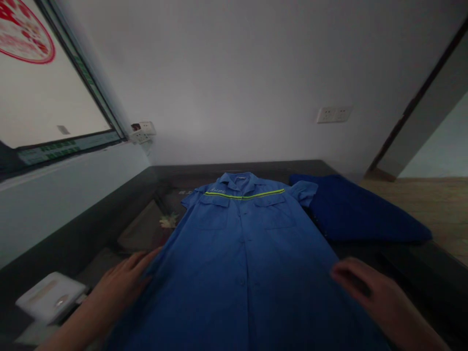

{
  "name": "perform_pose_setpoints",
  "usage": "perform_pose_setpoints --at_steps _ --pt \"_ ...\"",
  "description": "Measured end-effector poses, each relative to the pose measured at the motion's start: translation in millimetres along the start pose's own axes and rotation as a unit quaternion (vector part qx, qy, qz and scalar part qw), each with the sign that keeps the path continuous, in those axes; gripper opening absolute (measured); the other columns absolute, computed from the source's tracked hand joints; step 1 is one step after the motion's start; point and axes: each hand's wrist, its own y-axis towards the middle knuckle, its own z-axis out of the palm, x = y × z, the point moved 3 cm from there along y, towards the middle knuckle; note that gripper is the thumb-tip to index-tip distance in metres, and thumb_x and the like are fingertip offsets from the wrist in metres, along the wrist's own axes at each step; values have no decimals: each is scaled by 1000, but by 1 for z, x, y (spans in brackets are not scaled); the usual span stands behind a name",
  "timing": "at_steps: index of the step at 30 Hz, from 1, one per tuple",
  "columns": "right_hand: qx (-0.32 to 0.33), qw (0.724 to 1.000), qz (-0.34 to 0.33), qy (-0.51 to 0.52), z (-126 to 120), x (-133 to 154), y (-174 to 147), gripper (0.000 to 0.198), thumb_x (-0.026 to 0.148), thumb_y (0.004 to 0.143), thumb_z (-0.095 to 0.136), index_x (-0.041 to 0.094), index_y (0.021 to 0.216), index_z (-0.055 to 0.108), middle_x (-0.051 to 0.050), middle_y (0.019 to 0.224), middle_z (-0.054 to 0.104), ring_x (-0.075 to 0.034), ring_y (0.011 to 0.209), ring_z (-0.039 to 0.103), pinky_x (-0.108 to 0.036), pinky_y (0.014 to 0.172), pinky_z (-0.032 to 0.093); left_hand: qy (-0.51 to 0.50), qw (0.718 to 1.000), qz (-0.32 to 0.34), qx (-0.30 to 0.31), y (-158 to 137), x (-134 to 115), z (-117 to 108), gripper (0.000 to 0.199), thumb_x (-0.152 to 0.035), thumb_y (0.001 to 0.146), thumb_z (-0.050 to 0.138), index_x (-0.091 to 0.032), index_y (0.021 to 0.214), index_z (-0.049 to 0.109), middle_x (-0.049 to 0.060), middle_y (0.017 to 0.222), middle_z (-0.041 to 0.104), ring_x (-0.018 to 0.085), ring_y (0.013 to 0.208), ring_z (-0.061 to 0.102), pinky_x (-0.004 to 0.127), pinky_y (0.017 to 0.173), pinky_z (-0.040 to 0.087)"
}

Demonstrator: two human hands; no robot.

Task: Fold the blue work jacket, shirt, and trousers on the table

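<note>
A blue short-sleeved button-up shirt (pixel 226 248) lies spread front side up, its collar at the far end. A yellow-green stripe crosses its chest above two flap pockets. My left hand (pixel 127 273) is at the shirt's left edge, fingers stretched out and touching the cloth. At the opposite edge, my right hand (pixel 360 287) is slightly blurred, with thumb and fingertips brought together on the shirt's side. Its lower hem runs out of view at the bottom.
Under the shirt is a dark table (pixel 161 173) against the wall. Folded darker-blue cloth (pixel 365 214) lies on the right. A white box-like device (pixel 53 295) sits at the left. Wall sockets (pixel 334 114) and a window (pixel 62 87) are behind.
</note>
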Motion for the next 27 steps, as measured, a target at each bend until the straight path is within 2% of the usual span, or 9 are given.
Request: perform_pose_setpoints --at_steps 3,5,8,9,11,14,17,22,27 --pt "72 991 -111 25 13 57 53 23 39 86 51 22 81 65 -4 84 67 -16 76 61 -27 70 47 -86 989 111 49 58 -54 -21 46 -37 84 42 -26 125 58 5 128 58 24 114 57 39 103 41" --pt "95 981 -166 23 32 76 90 19 33 86 52 20 80 65 -3 82 66 -15 74 59 -27 68 45 -158 970 162 86 102 -92 -19 41 -35 85 43 -22 121 59 5 122 62 21 113 57 37 101 42" --pt "123 970 -208 -26 71 82 145 11 19 83 54 17 82 66 -4 82 67 -16 75 59 -27 70 42 -275 933 203 111 171 -144 6 33 -26 85 46 -16 113 62 8 116 65 18 104 62 30 92 48" --pt "130 968 -208 -50 84 80 163 11 15 81 55 17 82 66 -5 84 67 -16 77 59 -27 70 42 -301 928 199 96 194 -157 17 32 -22 86 45 -15 113 62 8 113 67 17 99 63 29 88 49" --pt "138 964 -204 -97 106 76 195 13 13 79 55 17 82 67 -6 85 68 -18 78 60 -27 69 40 -296 935 191 35 237 -177 43 29 -15 85 48 -14 109 64 9 107 69 16 94 64 27 87 49" --pt "110 969 -196 -103 127 74 236 15 13 79 54 18 84 68 -6 85 68 -19 79 60 -26 69 40 -249 957 143 -34 286 -190 82 28 -5 80 50 -10 102 66 10 103 69 17 95 63 29 91 46" --pt "54 986 -153 -42 145 75 270 17 12 79 54 18 88 67 -5 84 68 -17 78 60 -25 71 41 -247 961 107 -60 313 -192 113 32 0 78 46 -5 104 64 15 103 68 20 96 62 32 90 46" --pt "12 992 -125 -18 184 72 305 35 5 82 44 15 110 61 -5 88 68 -16 80 61 -26 76 44 -255 956 110 -95 323 -188 139 28 -3 79 47 -10 99 65 11 98 67 19 93 61 32 87 47" --pt "9 990 -142 -19 204 58 320 33 0 80 44 16 98 67 -7 95 64 -16 87 58 -27 83 43 -274 943 138 -128 323 -181 149 27 -2 75 48 -14 93 64 8 91 65 18 87 60 31 82 48"
